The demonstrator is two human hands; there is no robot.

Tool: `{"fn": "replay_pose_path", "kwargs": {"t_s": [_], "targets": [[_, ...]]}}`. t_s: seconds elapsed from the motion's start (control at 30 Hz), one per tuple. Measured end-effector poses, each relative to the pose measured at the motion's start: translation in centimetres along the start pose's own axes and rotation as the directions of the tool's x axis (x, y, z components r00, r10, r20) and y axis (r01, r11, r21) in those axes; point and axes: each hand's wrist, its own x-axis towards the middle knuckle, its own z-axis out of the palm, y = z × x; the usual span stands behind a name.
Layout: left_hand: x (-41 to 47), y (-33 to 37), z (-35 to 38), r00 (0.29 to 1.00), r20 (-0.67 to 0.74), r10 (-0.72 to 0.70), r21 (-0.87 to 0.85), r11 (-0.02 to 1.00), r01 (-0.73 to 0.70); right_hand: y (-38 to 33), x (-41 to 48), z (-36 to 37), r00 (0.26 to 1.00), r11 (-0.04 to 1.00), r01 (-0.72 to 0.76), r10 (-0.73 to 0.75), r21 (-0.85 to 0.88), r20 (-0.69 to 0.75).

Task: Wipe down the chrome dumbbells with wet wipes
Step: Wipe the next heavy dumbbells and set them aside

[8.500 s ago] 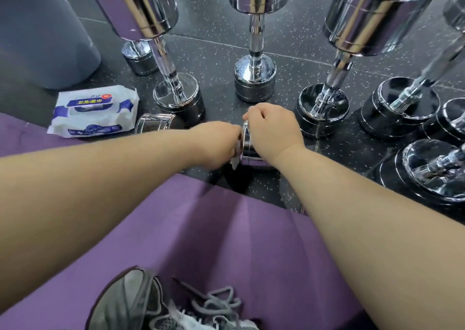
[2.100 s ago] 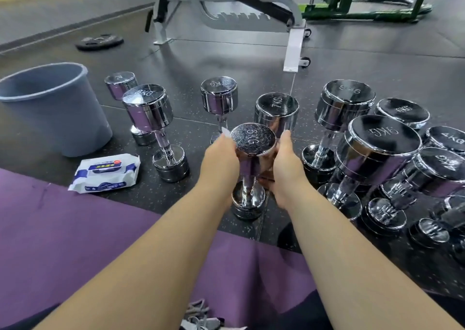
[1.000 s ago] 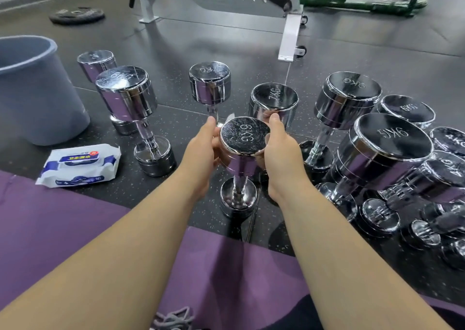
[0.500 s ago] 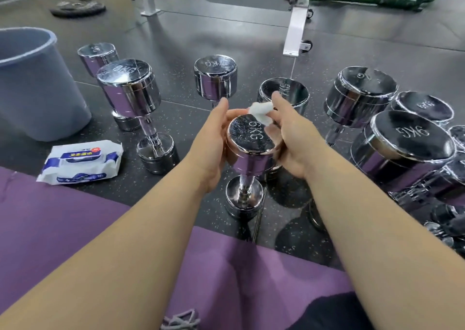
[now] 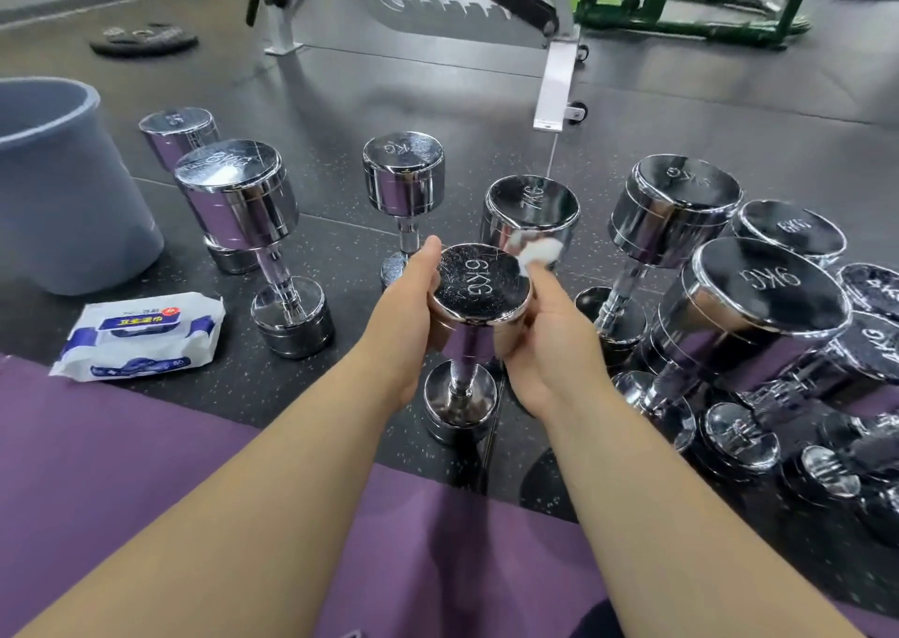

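Since half a second ago the right hand [image 5: 545, 340] has dropped beside the 6KG dumbbell [image 5: 479, 292], bringing its wipe [image 5: 540, 250] to the head's far right rim. Most of its fingers [image 5: 541, 279] are hidden behind the head; the one visible presses into the wipe it pinches. The left hand [image 5: 413, 316] clasps the head's left side, its fingers out of sight. The dumbbell stands upright on the floor [image 5: 340, 253].

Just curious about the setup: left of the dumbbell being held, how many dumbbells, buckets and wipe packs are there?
Dumbbells: 3
Bucket: 1
Wipe pack: 1
Total: 5
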Motion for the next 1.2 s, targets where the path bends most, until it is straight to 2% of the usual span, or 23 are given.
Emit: {"fn": "replay_pose_path", "kwargs": {"t_s": [0.07,0.13,0.2,0.3,0.4,0.5,0.63,0.77,0.9,1.07,1.2], "targets": [[0.1,-0.1,0.0,1.000,-0.001,0.004,-0.015,1.000,-0.004,0.3,-0.2,-0.5,1.000,0.998,-0.019,0.020,0.065,-0.021],[0.3,-0.3,0.0,1.000,0.017,0.000,-0.008,1.000,0.000,-0.1,-0.2,-0.5,0.999,0.997,0.032,-0.029,0.076,-0.040],[0.2,-0.3,0.0,1.000,0.023,0.003,-0.012,1.000,-0.003,-0.5,0.4,-0.4,0.991,0.994,0.109,-0.107,0.019,-0.080],[0.2,-0.3,0.0,0.999,0.032,0.003,0.000,1.000,-0.003,0.8,0.1,-0.7,0.988,0.982,0.120,-0.133,-0.147,-0.083],[0.4,-0.2,0.0,0.999,0.035,0.014,0.009,1.000,-0.014,0.7,-1.3,-0.7,0.989,0.983,0.122,-0.132,-0.139,-0.066],[0.3,-0.3,0.1,1.000,0.020,0.005,0.019,1.000,-0.005,0.1,-1.8,0.0,0.963,0.969,0.223,-0.236,-0.110,-0.127],[0.0,-0.2,0.2,1.000,-0.004,-0.010,0.012,1.000,0.010,2.5,-3.9,-0.1,0.963,0.959,0.204,-0.233,-0.194,-0.137],[-0.1,-0.2,-0.2,1.000,-0.016,-0.021,0.017,1.000,0.022,2.2,-4.4,0.8,0.904,0.897,0.343,-0.396,-0.278,-0.161],[-0.1,-0.3,-0.4,0.998,-0.065,-0.023,0.031,0.999,0.025,3.8,-4.5,0.1,0.922,0.875,0.259,-0.350,-0.408,-0.166],[-0.1,-0.5,-0.4,0.994,-0.099,-0.036,0.066,0.997,0.043,2.0,-4.2,0.2,0.868,0.843,0.372,-0.465,-0.390,-0.177],[-1.2,-0.3,0.0,0.988,-0.154,-0.009,0.104,0.994,0.026,3.2,-5.3,-0.6,0.889,0.851,0.265,-0.397,-0.453,-0.226]]}}
